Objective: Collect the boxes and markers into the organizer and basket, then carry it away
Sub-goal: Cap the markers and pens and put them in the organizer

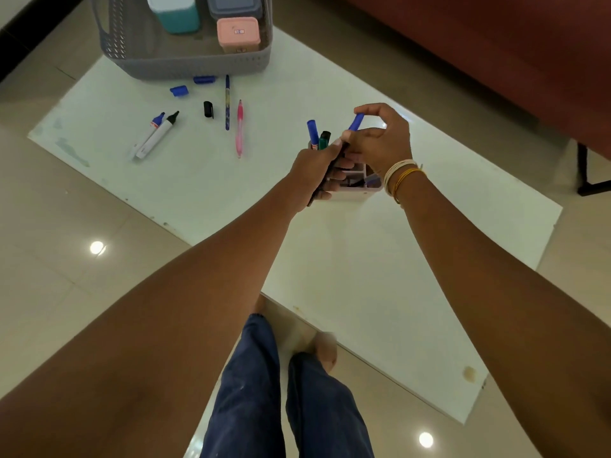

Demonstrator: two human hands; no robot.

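Marker stage under way. Person stands over a white board [380, 259] lying on the floor. Left hand [317, 173] is closed round a dark marker, held just above the small pale organizer [357, 185]. Right hand [380, 140] pinches a blue cap [356, 122] between fingertips, right beside the left. My read: capping the marker before it drops into the organizer, where a blue marker [311, 130] and a green one [324, 140] already stand upright.

Boxes look done: teal box [175, 11], pink box [238, 34] and a grey box [234, 6] sit in the grey basket [198, 66] at the board's far end.

Loose on the board: two uncapped markers [153, 135], two blue caps [180, 90], a black cap [208, 109], a blue pen [227, 104], a pink pen [239, 130].

Next calls for lining cap to tip, pressing home, then reaching well left for the pair.
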